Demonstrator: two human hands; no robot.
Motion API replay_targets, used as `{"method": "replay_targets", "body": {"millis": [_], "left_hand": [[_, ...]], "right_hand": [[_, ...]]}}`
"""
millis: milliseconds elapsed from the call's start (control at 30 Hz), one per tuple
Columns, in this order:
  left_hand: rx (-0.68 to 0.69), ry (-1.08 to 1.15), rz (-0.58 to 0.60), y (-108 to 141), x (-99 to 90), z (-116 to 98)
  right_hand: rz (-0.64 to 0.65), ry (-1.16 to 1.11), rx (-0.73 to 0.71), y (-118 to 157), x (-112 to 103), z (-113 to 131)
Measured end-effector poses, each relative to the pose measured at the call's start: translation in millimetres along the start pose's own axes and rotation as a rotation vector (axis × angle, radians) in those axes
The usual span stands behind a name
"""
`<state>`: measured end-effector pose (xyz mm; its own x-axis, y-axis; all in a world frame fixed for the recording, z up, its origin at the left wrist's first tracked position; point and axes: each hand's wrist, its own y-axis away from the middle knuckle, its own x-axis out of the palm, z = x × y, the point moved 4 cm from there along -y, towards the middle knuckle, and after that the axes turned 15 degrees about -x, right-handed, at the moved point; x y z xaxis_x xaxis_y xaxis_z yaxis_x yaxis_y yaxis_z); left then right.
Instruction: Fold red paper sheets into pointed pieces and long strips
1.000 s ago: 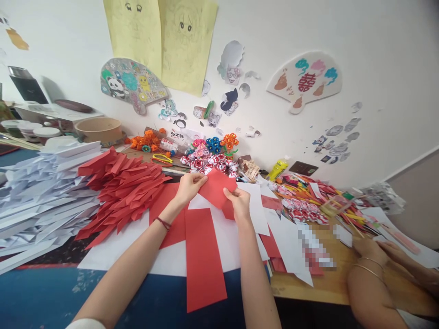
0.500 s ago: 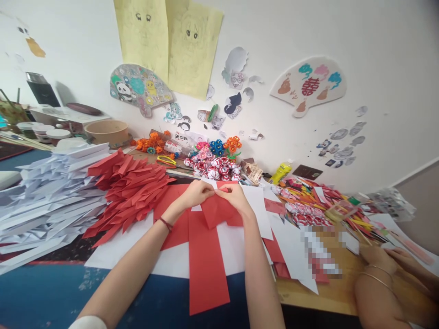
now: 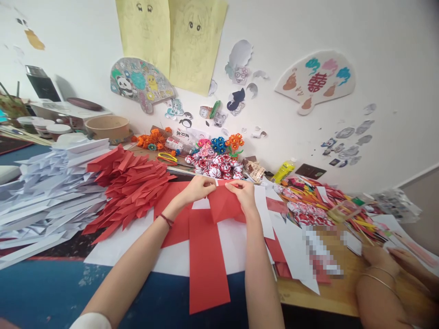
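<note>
A partly folded sheet of red paper (image 3: pixel 224 206) is held up between my two hands above the table. At its top left corner, the fingers of my left hand (image 3: pixel 199 188) are closed in a pinch. My right hand (image 3: pixel 243 193) grips its top right edge between thumb and fingers. Below them a long red paper strip (image 3: pixel 208 269) lies over white sheets (image 3: pixel 173 262) and hangs toward the table's front. More flat red paper (image 3: pixel 174 233) rests under my left forearm.
On the left are piles of folded white paper pieces (image 3: pixel 51 196) and folded red paper pieces (image 3: pixel 133 187). Red and white paper flowers (image 3: pixel 219 167) stand at the back. A yellow bottle (image 3: pixel 284 171) lies near the wall. At right, another person's hands (image 3: pixel 380 260) work close by.
The red sheet and my right hand have shifted slightly right. My right fingers have slid away from my left ones along the top edge, opening a gap between the hands.
</note>
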<state>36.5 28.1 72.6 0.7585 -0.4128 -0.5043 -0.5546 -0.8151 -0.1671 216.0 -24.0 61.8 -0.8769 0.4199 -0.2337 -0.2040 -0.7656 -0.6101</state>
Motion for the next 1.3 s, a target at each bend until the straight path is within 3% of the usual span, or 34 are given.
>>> {"method": "replay_targets", "body": {"millis": [100,200,300,367,467,633,767,933,1067,1167,1233,1300], "left_hand": [[-0.041,-0.033,0.003,2,-12.5,4],[-0.049,-0.003,-0.175,2,-22.6,6],[-0.004,0.080,-0.284,0,-16.3,5],[0.010,0.104,-0.233,-4,-5.2,6],[-0.051,0.115,-0.177,-7,2.6,11],[-0.043,0.002,-0.050,-1,-2.5,6],[-0.013,-0.040,0.021,5,-2.0,-2],[-0.004,-0.006,-0.048,2,-8.5,2],[-0.072,0.116,-0.170,0,-32.0,13],[-0.148,0.368,-0.272,2,-48.6,22],[-0.165,0.492,-0.280,1,-49.6,24],[-0.168,0.536,-0.268,-1,-43.5,24]], "right_hand": [[-0.117,-0.047,0.035,2,-16,-6],[-0.189,-0.087,0.048,3,-23,-7],[-0.174,-0.139,0.057,4,-14,-4],[-0.154,-0.156,0.068,5,-7,-1],[-0.057,-0.163,0.096,7,0,3],[0.287,-0.191,0.127,12,9,7],[0.383,-0.149,0.102,12,14,8],[0.359,-0.141,0.091,12,11,6],[0.384,-0.132,0.114,17,-3,-3],[0.278,-0.094,0.137,17,-16,-10],[0.182,-0.135,0.140,16,-17,-10],[0.169,-0.233,0.148,16,-9,-6]]}}
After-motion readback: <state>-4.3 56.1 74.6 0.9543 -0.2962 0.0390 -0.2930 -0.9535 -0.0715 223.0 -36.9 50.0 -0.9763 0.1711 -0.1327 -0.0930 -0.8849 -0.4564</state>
